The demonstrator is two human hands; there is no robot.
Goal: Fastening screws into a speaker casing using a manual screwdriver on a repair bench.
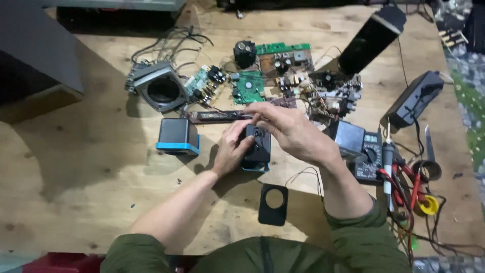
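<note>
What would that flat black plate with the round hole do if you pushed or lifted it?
The black plate lies flat on the wooden table, so it would probably slide, not roll. It looks thin and plastic-like, likely light and fairly stiff, though the narrow rim round the hole might flex.

Both hands (262, 134) grip a small black speaker (256, 147) on the workbench (91, 167).

Small black box speaker (257, 146), blue base, standing upright mid-counter toward the near edge, clasped between both hands
</note>
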